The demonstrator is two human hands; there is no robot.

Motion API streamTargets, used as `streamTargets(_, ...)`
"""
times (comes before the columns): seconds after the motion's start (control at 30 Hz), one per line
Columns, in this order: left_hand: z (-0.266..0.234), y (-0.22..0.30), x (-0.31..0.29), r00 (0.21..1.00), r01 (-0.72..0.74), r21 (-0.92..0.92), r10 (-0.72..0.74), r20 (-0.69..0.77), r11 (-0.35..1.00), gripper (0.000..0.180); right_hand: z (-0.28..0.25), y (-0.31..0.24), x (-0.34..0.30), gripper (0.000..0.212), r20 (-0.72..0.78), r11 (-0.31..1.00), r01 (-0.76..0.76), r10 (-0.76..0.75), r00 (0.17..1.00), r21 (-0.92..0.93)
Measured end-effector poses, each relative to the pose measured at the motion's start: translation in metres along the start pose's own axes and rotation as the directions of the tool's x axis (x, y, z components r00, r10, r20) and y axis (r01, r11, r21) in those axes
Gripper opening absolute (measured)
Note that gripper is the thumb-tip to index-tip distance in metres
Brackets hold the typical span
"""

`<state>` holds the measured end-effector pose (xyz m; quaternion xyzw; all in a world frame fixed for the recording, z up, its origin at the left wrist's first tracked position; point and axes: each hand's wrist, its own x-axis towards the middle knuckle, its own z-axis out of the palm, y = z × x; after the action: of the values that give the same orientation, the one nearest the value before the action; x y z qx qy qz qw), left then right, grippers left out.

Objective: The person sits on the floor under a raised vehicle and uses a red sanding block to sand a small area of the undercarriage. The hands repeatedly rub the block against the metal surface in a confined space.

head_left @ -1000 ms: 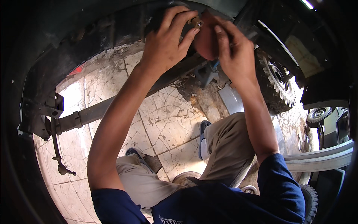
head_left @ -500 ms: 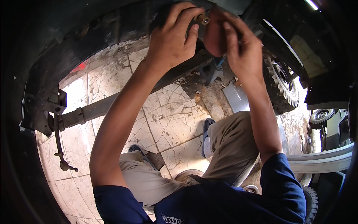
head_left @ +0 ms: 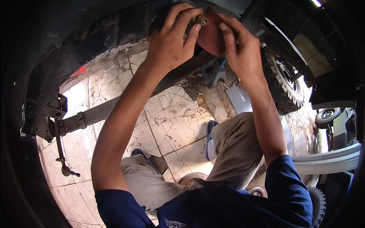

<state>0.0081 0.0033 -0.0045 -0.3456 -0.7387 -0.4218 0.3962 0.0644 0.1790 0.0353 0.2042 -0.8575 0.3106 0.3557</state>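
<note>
High in the view, beneath the dark vehicle body, my left hand (head_left: pixel 169 43) pinches a small brass-coloured metal fitting (head_left: pixel 204 21) between thumb and fingertips. A hole shows in the fitting's end, which faces right. Just to the right, my right hand (head_left: pixel 243 47) grips a reddish-brown sheet with a rounded lower edge, like sandpaper (head_left: pixel 211 40), its thumb lying over the front. The sheet is close beside the fitting; I cannot tell whether they touch. Some fingers of the right hand are hidden behind the sheet.
A long metal bar (head_left: pixel 100 113) crosses below my forearms. At the left hangs a rod with a ball joint (head_left: pixel 65 169). To the right are a blue stand (head_left: pixel 216 74), a flat metal plate (head_left: pixel 239 98), a knobby wheel (head_left: pixel 287 81) and pale curved metal strips (head_left: pixel 327 159).
Both hands have shifted slightly left with what they hold. The sandpaper has turned, showing more of its flat face.
</note>
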Motion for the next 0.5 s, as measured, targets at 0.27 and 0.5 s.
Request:
streamTargets(0.27, -0.001, -0.005, 0.002, 0.996, -0.084, 0.043, 0.085, -0.041, 0.996, 0.035, 0.002, 0.006, 0.000, 0.028, 0.061, 0.997, -0.058, 0.055, 0.997, 0.048)
streamTargets(0.5, 0.001, -0.005, 0.001, 0.996, -0.083, 0.022, 0.084, -0.035, 0.996, 0.034, 0.005, 0.009, -0.001, 0.028, -0.009, 0.993, -0.017, 0.018, 1.000, 0.119)
